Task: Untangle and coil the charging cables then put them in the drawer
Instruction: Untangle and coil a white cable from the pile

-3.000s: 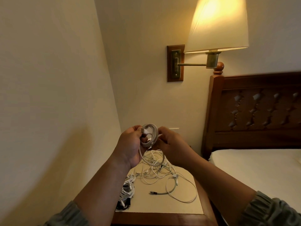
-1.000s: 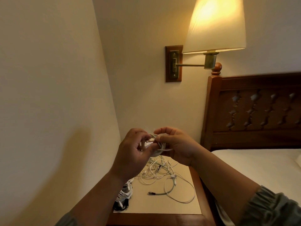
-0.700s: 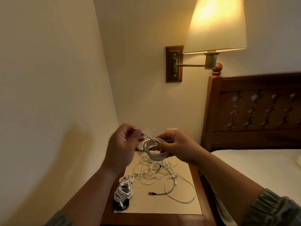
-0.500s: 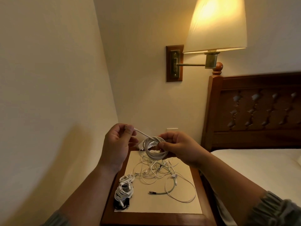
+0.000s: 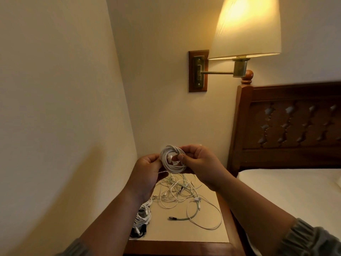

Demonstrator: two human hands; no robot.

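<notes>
The left hand (image 5: 145,175) and right hand (image 5: 202,166) pinch a white coil (image 5: 166,163) between them, left fingertips hidden; the left wrist covers part of a bundle (image 5: 143,214).

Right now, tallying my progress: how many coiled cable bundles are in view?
3: white coil between left hand and right hand; white bundle at the nightstand's left edge; dark bundle nearer me. The left forearm may hide more.

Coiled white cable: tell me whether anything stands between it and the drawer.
No drawer shows in this view, so that path cannot be judged. The left hand and right hand hold the coiled white cable in the air above the nightstand; a loose tangle of cables lies on its top below the coil.
</notes>
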